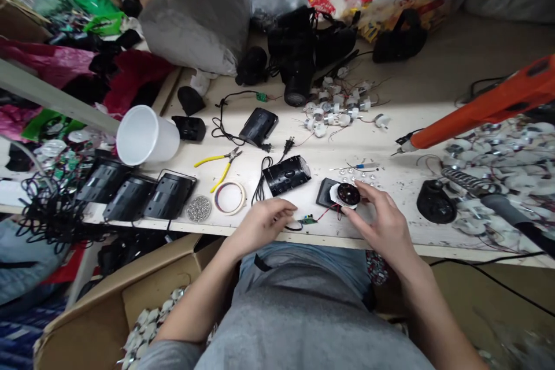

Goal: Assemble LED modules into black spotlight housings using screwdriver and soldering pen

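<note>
My right hand (384, 217) has its thumb and fingertips against the sides of a small white motor with a round black disc (348, 193) on top. The motor rests on a black square block (324, 193). A red wire runs from it to a small green circuit board (309, 219) near the table's front edge. My left hand (266, 221) is just left of that board, fingers loosely curled and apart, with a dark wire by the fingertips. Beyond it lies a black plastic housing (287, 174) with a plug cord.
Yellow-handled cutters (221, 166), a tape roll (229, 196), a dish of screws (199, 208) and a white bucket (147, 136) stand left. An orange electric screwdriver (481, 105) juts in from the right, above a coiled soldering iron stand (466, 179). Several white motors (332, 110) lie behind.
</note>
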`<state>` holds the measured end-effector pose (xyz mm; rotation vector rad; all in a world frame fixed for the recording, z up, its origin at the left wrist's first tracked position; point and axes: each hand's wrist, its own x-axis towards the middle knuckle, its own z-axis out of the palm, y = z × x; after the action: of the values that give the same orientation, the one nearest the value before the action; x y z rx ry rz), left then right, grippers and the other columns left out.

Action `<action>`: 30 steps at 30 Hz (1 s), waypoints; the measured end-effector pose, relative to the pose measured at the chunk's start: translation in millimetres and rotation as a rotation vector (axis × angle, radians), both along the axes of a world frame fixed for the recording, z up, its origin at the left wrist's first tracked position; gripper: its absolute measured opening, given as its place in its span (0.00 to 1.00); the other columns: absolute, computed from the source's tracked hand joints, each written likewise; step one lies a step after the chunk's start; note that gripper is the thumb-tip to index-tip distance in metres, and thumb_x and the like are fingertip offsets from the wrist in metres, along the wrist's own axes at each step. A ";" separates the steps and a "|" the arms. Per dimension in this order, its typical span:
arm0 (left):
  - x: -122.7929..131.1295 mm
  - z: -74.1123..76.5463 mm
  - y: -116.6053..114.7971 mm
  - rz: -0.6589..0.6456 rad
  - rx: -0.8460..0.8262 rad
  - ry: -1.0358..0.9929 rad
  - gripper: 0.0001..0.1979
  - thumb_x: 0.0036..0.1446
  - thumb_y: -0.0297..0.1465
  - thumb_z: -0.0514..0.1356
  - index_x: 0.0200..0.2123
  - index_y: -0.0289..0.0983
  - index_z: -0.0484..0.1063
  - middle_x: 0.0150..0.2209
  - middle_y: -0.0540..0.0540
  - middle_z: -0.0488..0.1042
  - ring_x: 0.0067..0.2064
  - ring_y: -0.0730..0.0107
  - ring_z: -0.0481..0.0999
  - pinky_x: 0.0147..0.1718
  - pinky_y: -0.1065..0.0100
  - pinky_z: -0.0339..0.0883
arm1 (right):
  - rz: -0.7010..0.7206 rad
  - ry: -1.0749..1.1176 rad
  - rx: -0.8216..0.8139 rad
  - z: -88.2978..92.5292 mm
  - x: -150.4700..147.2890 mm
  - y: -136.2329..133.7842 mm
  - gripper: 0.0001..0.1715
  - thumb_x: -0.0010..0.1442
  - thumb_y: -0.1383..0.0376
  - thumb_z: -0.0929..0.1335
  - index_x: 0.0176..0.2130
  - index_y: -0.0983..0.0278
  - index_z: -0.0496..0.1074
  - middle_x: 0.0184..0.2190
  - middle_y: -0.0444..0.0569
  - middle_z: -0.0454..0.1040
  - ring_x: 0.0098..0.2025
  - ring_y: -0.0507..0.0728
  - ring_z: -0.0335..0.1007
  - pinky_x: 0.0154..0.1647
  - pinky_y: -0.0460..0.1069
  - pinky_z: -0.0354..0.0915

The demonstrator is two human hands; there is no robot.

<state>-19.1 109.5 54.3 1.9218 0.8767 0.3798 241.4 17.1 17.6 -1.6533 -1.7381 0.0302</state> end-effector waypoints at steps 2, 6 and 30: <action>-12.0 3.4 9.1 0.142 0.096 -0.028 0.07 0.61 0.32 0.61 0.40 0.37 0.77 0.35 0.45 0.81 0.36 0.69 0.79 0.35 0.70 0.73 | 0.002 0.005 0.004 -0.3 0.9 0.4 0.33 0.65 0.59 0.70 0.65 0.60 0.60 0.49 0.56 0.77 0.46 0.62 0.76 0.47 0.58 0.76; -29.1 0.4 30.1 0.385 0.254 0.106 0.06 0.58 0.32 0.62 0.39 0.39 0.76 0.33 0.47 0.79 0.33 0.69 0.77 0.36 0.67 0.73 | 0.008 0.005 0.005 -1.9 1.3 1.7 0.34 0.64 0.59 0.70 0.65 0.59 0.60 0.48 0.56 0.77 0.46 0.62 0.76 0.47 0.58 0.76; 8.0 -24.9 27.2 0.251 0.492 0.280 0.39 0.49 0.37 0.69 0.63 0.41 0.61 0.54 0.39 0.68 0.54 0.48 0.69 0.54 0.50 0.65 | -0.083 0.035 -0.045 4.8 -1.4 5.8 0.19 0.64 0.48 0.67 0.41 0.60 0.65 0.34 0.50 0.76 0.29 0.56 0.74 0.27 0.50 0.71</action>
<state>-11.1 136.7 29.4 2.3596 1.3096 0.5198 240.0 22.9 22.4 -1.7458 -1.6525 0.0589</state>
